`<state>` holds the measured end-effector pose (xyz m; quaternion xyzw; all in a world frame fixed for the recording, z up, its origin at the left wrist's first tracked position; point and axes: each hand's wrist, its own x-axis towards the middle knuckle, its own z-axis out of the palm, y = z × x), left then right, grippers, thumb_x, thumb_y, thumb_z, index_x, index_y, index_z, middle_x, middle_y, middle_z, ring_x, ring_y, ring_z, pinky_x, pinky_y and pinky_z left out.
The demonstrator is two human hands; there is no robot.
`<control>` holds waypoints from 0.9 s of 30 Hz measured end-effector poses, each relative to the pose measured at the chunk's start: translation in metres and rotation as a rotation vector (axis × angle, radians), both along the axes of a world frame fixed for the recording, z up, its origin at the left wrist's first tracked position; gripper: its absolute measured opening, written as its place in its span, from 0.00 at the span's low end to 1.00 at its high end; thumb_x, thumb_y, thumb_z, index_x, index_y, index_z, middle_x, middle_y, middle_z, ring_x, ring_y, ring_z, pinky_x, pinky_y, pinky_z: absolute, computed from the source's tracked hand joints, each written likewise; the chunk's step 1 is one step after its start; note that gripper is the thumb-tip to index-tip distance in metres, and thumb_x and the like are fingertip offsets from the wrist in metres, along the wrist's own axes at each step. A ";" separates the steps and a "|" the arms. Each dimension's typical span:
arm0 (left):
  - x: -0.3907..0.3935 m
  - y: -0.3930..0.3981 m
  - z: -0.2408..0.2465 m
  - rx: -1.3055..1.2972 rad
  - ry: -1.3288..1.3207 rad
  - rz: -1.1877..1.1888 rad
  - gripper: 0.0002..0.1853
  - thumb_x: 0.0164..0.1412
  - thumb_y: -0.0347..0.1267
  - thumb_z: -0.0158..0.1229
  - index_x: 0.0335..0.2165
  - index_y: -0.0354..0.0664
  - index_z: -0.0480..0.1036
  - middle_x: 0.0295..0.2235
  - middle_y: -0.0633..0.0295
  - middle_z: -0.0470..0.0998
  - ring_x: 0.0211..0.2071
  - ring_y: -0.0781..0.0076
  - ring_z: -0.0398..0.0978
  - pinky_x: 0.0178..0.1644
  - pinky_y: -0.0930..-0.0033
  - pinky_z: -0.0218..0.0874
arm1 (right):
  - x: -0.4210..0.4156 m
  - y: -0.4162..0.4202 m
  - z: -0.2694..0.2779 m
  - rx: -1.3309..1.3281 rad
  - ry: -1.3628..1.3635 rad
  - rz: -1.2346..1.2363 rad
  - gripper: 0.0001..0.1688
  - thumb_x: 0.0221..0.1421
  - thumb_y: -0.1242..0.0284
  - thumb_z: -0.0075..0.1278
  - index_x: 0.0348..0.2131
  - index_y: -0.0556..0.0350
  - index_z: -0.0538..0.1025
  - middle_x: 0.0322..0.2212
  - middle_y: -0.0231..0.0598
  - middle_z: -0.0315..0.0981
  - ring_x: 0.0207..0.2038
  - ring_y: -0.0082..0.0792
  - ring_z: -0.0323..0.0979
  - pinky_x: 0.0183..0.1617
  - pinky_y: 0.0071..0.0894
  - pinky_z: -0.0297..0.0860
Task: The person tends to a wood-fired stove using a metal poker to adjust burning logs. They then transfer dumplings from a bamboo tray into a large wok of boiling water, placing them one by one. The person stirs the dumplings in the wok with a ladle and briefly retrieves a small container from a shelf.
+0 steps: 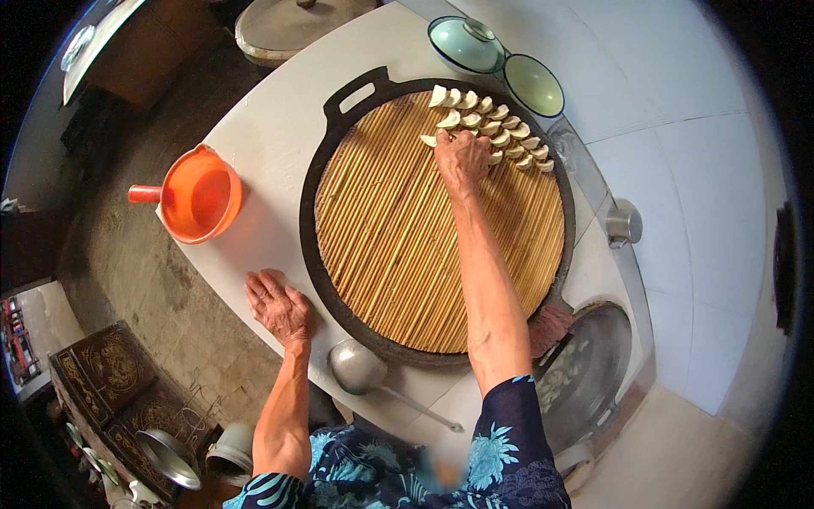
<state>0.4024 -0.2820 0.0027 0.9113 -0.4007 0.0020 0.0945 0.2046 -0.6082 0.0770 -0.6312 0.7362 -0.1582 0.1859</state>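
Observation:
A round mat of thin reed stalks [394, 229] lies within a black iron pan rim with a slotted handle [325, 108]. Several pale, crescent-shaped dumplings [489, 127] stand in rows on the mat's upper right part. My right hand [464, 156] reaches over the mat, its fingers bent down among the lowest rows; one dumpling [428, 140] lies right beside its fingertips. Whether the fingers grip a dumpling is hidden. My left hand [278, 306] rests palm down on the white tabletop [273, 165], left of the pan, with nothing in it.
An orange plastic dipper [202, 194] stands at the left edge. A metal ladle [357, 367] lies near my body. Two enamel bowls [467, 44] [534, 86] are at the top. A metal cup [623, 226] stands right; a wok [585, 375] with pale pieces sits lower right, beside a reddish cloth [551, 329].

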 end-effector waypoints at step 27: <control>-0.001 -0.001 0.000 -0.024 -0.030 -0.018 0.33 0.57 0.36 0.45 0.59 0.32 0.55 0.62 0.42 0.52 0.63 0.42 0.48 0.65 0.47 0.38 | 0.002 0.006 -0.037 -0.327 -0.281 -0.065 0.14 0.47 0.68 0.59 0.29 0.63 0.77 0.38 0.48 0.66 0.43 0.46 0.65 0.42 0.50 0.66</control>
